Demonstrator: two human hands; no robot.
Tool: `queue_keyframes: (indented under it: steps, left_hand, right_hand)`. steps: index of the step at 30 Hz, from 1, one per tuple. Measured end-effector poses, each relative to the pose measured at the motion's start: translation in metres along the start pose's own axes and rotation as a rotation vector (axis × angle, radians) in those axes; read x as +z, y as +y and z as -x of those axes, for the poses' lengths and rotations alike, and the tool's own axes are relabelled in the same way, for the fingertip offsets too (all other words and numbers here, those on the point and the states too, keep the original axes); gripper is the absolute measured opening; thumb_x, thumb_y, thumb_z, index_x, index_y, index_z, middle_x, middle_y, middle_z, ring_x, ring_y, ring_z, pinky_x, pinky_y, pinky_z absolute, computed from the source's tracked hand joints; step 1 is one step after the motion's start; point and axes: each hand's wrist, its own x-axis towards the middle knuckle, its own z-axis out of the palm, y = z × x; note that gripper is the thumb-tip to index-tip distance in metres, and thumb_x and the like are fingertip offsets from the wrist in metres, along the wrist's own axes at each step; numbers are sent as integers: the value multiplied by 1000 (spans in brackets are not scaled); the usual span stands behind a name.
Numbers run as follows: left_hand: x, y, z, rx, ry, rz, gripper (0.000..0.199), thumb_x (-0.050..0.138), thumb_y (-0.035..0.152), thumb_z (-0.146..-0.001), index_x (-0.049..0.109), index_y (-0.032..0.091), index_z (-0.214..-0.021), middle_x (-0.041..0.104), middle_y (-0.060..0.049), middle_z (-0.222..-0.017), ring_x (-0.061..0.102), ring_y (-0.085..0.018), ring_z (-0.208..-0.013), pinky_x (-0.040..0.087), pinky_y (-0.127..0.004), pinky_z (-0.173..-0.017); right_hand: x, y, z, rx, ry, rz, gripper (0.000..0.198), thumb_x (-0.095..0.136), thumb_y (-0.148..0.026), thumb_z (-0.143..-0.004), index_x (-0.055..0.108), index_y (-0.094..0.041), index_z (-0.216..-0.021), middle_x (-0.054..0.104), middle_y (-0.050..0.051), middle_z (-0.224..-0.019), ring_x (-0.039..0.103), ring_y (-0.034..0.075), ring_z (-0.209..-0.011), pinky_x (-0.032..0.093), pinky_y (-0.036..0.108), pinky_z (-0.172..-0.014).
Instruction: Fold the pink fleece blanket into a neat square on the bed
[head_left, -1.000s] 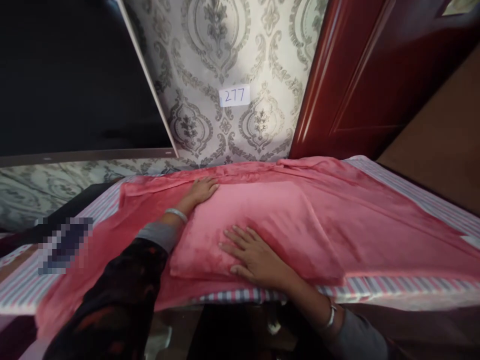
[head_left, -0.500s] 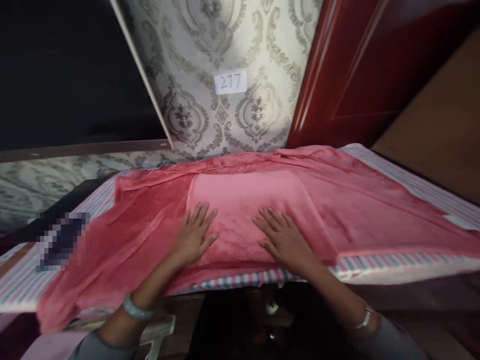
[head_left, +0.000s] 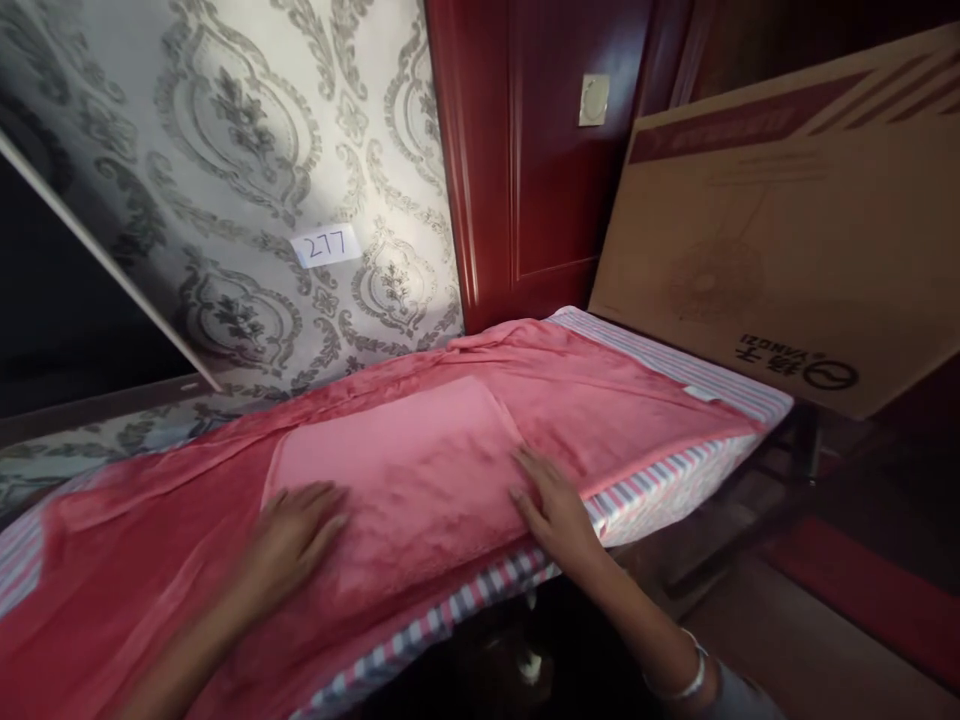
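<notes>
A pink plush cloth [head_left: 600, 415] lies spread over a striped cover [head_left: 637, 355]; I cannot tell whether it is a garment or a blanket. Across its middle is a smooth, lighter pink rectangular panel [head_left: 405, 430], with fuzzy pile towards the near side. My left hand [head_left: 300, 530] rests on the panel's left edge, fingers stretched out and holding nothing. On the right edge of the panel lies my right hand [head_left: 559, 510], fingers extended and also without anything in them. A small white tag [head_left: 700, 393] shows at the cloth's far right.
A large cardboard box [head_left: 787, 220] leans beyond the right end of the striped cover. Behind stand patterned wallpaper [head_left: 247, 130] with a paper marked 277 [head_left: 327, 245], and a dark red door or panel [head_left: 540, 160]. A dark screen [head_left: 75, 290] is at the left.
The view has turned to the right, bringing more of the cardboard box into sight. Both hands now lie at the panel's outer edges, farther apart on it than before.
</notes>
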Motion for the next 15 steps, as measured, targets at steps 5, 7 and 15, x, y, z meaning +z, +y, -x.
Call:
queue_keyframes:
  steps: [5,7,15]
  left_hand:
    - [-15,95,-93,407,-37,129,44,41,22,-94,62,22,-132,65,-9,-137,61,-23,-125,47,-40,-109]
    - [-4,132,-129,542,-80,96,53,43,10,-86,58,18,-136,61,-10,-140,55,-23,-131,44,-41,-112]
    - [45,177,-199,714,-229,-89,32,49,10,-82,67,13,-108,67,-16,-114,58,-31,-116,37,-53,-106]
  right_hand:
    - [-11,7,9,151,-8,-57,50,49,-40,-96,56,-21,-142,63,12,-136,59,29,-123,48,51,-105]
    - [-17,6,10,181,-43,-50,53,50,-40,-95,54,-19,-144,66,13,-131,61,30,-118,50,52,-102]
    - [-31,8,20,116,-77,-158,49,50,-36,-96,54,-26,-143,67,11,-126,62,28,-114,51,49,-99]
